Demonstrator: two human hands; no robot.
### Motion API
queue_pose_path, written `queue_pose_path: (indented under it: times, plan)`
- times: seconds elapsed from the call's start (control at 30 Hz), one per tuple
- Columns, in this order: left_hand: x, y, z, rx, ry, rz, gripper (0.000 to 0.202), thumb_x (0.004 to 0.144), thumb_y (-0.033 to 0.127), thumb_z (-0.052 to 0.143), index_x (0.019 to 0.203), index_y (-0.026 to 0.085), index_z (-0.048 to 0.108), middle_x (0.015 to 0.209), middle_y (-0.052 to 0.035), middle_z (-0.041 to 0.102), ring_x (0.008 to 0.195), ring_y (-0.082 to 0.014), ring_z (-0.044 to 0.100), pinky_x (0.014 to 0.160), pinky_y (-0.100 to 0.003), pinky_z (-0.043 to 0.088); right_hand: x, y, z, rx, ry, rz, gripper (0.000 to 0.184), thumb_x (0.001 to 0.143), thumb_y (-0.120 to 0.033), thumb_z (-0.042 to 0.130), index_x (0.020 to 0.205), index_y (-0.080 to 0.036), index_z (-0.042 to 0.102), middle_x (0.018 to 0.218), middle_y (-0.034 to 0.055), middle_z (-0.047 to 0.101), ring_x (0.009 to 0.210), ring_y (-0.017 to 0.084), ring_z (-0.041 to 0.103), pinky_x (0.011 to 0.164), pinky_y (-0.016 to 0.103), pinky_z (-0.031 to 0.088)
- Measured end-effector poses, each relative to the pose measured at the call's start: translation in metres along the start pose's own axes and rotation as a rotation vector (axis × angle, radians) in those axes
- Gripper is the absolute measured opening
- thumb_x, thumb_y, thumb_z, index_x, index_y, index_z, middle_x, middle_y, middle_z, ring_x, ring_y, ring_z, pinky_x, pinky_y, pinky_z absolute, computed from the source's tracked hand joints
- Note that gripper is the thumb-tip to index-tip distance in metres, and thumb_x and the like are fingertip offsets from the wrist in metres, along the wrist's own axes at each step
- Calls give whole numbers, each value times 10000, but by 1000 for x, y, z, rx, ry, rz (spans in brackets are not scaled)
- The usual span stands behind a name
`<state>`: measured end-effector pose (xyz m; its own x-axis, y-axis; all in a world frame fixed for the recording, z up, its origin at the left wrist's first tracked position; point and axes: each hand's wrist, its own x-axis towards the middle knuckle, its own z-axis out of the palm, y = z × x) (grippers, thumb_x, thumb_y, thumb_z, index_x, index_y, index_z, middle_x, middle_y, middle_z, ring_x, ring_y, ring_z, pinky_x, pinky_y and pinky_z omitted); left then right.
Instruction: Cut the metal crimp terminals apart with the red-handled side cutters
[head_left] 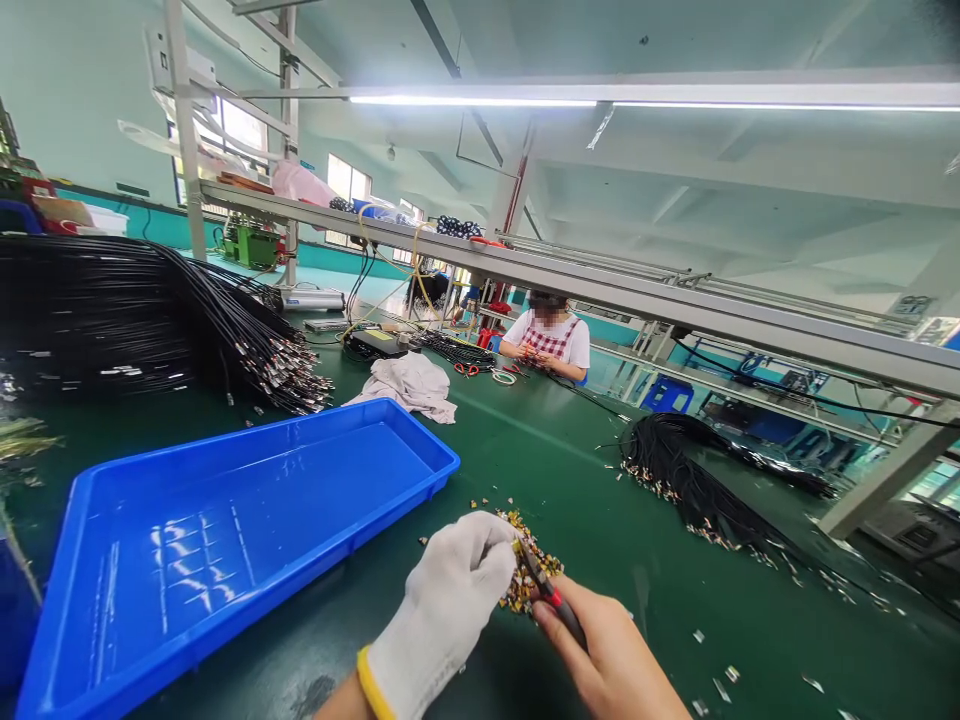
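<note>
My left hand (450,590), in a white glove with a yellow cuff, has its thumb and fingers pinched together. A small yellowish piece (517,546) shows at the fingertips. Bare, my right hand (600,640) grips a pair of pliers (559,600) with black and red handles. The jaws of the pliers are right beside that piece; I cannot tell whether they bite on it. Under and behind both hands lies a loose pile of small gold and silver metal pieces (551,562) on the green tabletop (540,450).
A blue tray (247,500) stands at the left. Black cables with metal ends lie in a large bundle (150,310) at the far left and another bundle (697,470) at the right. A crumpled cloth (409,383) rests behind the tray. Across the table sits a person (551,335) in a checked apron.
</note>
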<state>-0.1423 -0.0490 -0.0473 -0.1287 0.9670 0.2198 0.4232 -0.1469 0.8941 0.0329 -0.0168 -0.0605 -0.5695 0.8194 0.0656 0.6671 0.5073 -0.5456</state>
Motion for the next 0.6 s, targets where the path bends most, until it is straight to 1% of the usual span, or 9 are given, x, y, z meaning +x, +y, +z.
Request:
queue_pose_path:
  times: [0.17,0.4,0.6]
  plan:
    - [-1,-2,1,-15,5,-1,211,846,260,419,816,237,627,773,32,652,710,-142,568,635,-229,416,-1,2,1,-11,28,-6,340,939,-430,328,808,-195,536,785,44,637,671,176,493,634,263,351]
    - [-1,0,0,-23,-22,-19,211,854,260,414,822,237,621,752,36,638,688,-138,564,623,-239,410,0,8,9,-59,115,-26,330,939,-409,353,764,-203,543,736,45,639,624,176,505,592,259,329]
    - [1,-4,2,-2,-8,-4,215,845,255,418,825,233,631,761,25,648,693,-143,565,631,-235,421,3,15,17,-42,147,-36,275,930,-375,389,794,-207,558,741,39,664,605,170,508,589,257,331]
